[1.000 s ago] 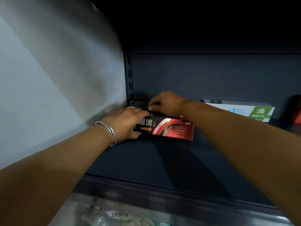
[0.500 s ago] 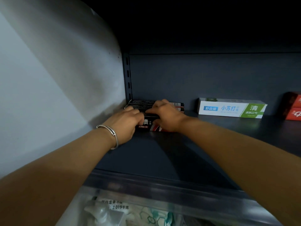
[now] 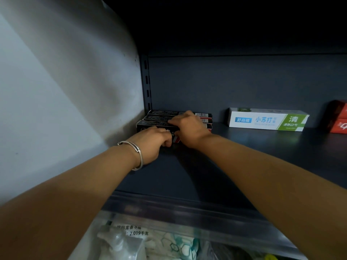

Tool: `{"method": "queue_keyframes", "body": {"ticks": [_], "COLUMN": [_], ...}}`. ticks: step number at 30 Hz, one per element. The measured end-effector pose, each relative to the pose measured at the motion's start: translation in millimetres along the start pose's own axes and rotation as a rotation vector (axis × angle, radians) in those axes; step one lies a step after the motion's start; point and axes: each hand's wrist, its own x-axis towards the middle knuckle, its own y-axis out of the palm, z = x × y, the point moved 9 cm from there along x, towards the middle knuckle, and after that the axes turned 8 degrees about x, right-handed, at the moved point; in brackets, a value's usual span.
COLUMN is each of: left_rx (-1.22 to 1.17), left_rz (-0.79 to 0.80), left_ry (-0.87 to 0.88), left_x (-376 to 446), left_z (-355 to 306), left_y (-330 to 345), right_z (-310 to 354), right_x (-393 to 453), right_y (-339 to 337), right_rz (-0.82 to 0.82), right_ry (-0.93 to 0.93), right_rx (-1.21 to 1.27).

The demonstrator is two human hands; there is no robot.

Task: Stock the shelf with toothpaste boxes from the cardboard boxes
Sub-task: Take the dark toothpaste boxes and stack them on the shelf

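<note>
Three black-and-red toothpaste boxes lie side by side at the back left corner of the dark shelf [image 3: 244, 156]. Both hands are on the front black toothpaste box [image 3: 154, 125]. My left hand [image 3: 153, 142], a silver bracelet on its wrist, curls its fingers against the box's front face. My right hand [image 3: 189, 128] holds the same box from above, fingers over its top edge, and covers its middle. The two boxes behind [image 3: 161, 115] show only their top faces. No cardboard box is in view.
A white-and-green toothpaste box [image 3: 268, 120] stands at the back centre-right, and red boxes [image 3: 338, 119] sit at the right edge. A pale wall [image 3: 56, 109] closes the left side beside a slotted upright [image 3: 147, 81]. Plastic-wrapped packs [image 3: 131, 241] lie below the shelf's front rail [image 3: 187, 209].
Both hands have slid the front black box back and left until it sits against the two boxes behind it. The view has shifted slightly to the left.
</note>
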Motion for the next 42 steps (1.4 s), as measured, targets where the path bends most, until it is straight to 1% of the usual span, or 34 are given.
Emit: {"method": "queue_keyframes", "body": {"ticks": [4,9,12,15,20,22,25,28,30,32,34,35,37,39,42], "left_rx": [-0.052,-0.082,-0.118,-0.143,-0.131,-0.113,-0.089,-0.097,-0.135,-0.176,-0.196,-0.202,-0.198,-0.133,-0.049], "left_rz": [-0.010,-0.017,-0.089,-0.159,-0.298,-0.331,-0.339,-0.318,-0.285,-0.221,-0.127,-0.052,0.147,0.333,0.490], "left_ry": [-0.018,-0.058,-0.088,-0.102,-0.065,-0.042,-0.030,-0.024,-0.010,0.005,0.025,0.035,0.080,0.165,0.270], "left_x": [0,-6,-13,-26,-61,-76,-98,-120,-135,-151,-166,-173,-184,-193,-195], "left_z": [0,-8,-18,-36,-98,-131,-181,-229,-260,-290,-321,-337,-369,-400,-434], "left_y": [-1,-7,-17,-27,-53,-62,-65,-54,-35,-5,33,54,96,134,173], "right_z": [0,5,6,6,15,17,15,14,9,3,-5,-10,-24,-41,-58], "right_x": [-1,-7,-21,-48,-125,-166,-229,-297,-342,-384,-422,-441,-475,-508,-549], "right_y": [1,-5,-13,-29,-64,-77,-89,-98,-92,-80,-61,-51,-28,1,41], "right_rz": [0.003,0.050,0.048,-0.016,-0.150,-0.165,-0.151,-0.223,-0.228,-0.195,-0.132,-0.084,0.065,0.261,0.507], "right_ry": [0.016,0.003,-0.001,-0.015,-0.056,-0.047,-0.009,-0.031,-0.040,-0.033,-0.027,-0.015,0.058,0.110,0.173], "right_rx": [-0.024,-0.077,-0.058,-0.021,0.027,0.035,0.010,0.050,0.070,0.063,0.079,0.088,0.103,0.105,0.117]}}
